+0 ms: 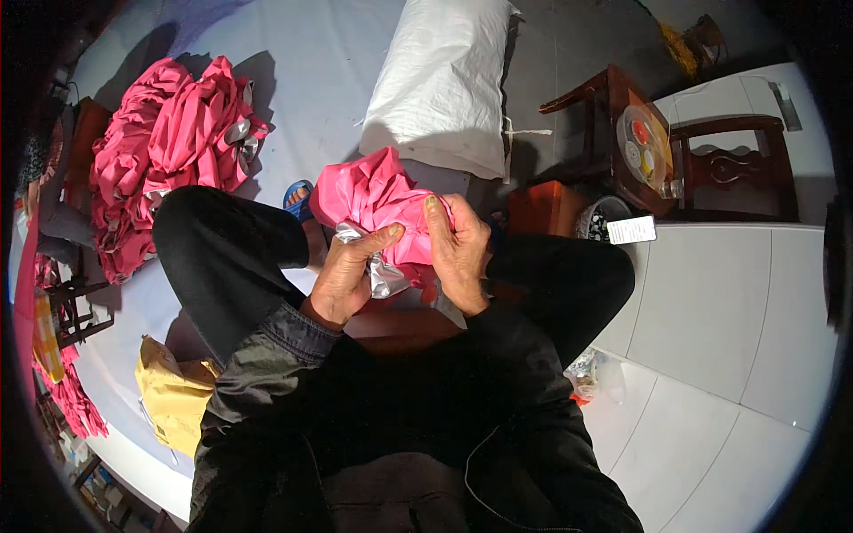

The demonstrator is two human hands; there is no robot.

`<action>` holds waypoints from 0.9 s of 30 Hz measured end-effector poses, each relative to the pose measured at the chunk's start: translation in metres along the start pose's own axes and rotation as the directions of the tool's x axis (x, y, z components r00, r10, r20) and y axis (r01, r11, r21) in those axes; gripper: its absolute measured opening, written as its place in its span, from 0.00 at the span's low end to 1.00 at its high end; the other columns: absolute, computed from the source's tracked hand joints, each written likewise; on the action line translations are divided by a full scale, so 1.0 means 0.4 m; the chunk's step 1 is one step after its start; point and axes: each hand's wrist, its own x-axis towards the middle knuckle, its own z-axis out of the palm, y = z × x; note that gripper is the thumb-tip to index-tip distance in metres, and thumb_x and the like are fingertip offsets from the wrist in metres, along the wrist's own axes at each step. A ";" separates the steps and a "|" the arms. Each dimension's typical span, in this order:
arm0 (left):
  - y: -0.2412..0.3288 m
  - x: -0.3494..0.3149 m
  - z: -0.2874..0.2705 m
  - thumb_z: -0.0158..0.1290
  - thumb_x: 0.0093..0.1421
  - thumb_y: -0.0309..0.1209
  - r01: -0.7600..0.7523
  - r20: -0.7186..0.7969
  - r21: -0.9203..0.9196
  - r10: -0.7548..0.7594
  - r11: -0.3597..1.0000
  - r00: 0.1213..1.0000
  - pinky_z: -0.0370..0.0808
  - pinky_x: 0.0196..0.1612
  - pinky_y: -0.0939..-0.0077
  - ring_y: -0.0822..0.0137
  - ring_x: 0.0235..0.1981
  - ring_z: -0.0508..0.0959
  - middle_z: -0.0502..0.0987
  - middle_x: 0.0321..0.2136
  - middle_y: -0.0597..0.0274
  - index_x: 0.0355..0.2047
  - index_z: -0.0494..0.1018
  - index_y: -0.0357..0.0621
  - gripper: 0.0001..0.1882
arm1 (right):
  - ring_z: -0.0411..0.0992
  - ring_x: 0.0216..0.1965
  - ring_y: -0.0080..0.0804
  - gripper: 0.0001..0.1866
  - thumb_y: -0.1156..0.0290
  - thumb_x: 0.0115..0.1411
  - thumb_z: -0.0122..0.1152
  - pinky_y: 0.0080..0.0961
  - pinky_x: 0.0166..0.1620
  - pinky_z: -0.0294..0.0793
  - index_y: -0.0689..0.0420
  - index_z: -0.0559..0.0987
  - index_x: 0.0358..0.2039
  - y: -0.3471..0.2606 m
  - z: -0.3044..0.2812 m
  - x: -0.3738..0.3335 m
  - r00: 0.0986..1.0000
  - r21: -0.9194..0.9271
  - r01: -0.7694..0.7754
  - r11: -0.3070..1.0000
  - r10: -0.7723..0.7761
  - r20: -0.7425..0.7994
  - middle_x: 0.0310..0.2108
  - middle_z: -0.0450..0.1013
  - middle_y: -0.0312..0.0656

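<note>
Centrally, two bare hands gather a crumpled bundle of pink fabric above the lap of a seated person in dark clothes. The left hand pinches its lower edge, thumb pointing to the right across the folds; the right hand grips the bundle's right side, thumb pointing up and pressed on the cloth. The other fingers are mostly hidden by the fabric, so their exact hold is hard to tell. Just beneath the left thumb, a shiny silver underside shows (it looks like a lining).

Beyond the fingertips, a full white woven sack lies lengthwise on the floor. Well to the left of the fingers rises a large heap of the same pink material; nearer, between that heap and the fingers, a foot wears a blue sandal. Behind the left hand, toward the lower left, sits a yellow bag.

To the right of the fingers, past the knee, stand a reddish-brown wooden box, a white rectangular card-like object and, farther off, a dark wooden chair.
</note>
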 end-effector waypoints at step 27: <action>0.001 -0.006 -0.006 0.58 0.61 0.27 0.086 0.024 -0.144 -0.084 0.986 0.996 0.76 0.54 0.63 0.64 0.45 0.81 0.81 0.45 0.59 0.50 0.74 0.40 0.16 | 0.54 0.24 0.19 0.17 0.66 0.72 0.49 0.24 0.26 0.59 0.61 0.66 0.26 -0.040 0.028 -0.031 0.993 0.112 -0.078 0.991 0.068 0.097 0.19 0.59 0.36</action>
